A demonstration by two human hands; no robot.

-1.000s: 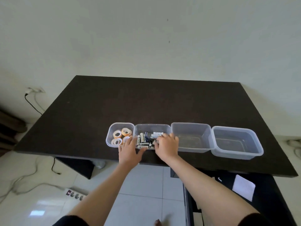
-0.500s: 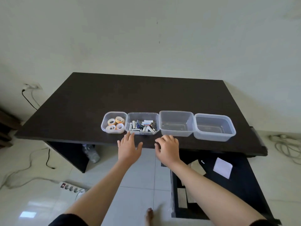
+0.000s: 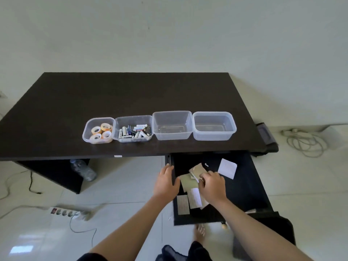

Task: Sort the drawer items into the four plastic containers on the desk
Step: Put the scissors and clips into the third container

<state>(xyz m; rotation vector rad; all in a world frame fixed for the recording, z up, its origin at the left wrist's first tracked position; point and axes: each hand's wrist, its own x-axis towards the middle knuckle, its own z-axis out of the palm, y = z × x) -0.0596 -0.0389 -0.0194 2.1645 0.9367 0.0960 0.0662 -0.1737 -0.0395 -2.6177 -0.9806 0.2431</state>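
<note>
Pinching paper slips (image 3: 195, 171) in drawer (image 3: 244, 185): right hand (image 3: 212, 185) | left hand (image 3: 165, 182) fingers relaxed on drawer edge

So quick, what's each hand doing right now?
Left hand: open, resting on the drawer's left edge, holding nothing.
Right hand: fingers curled round paper slips in the drawer.
</note>
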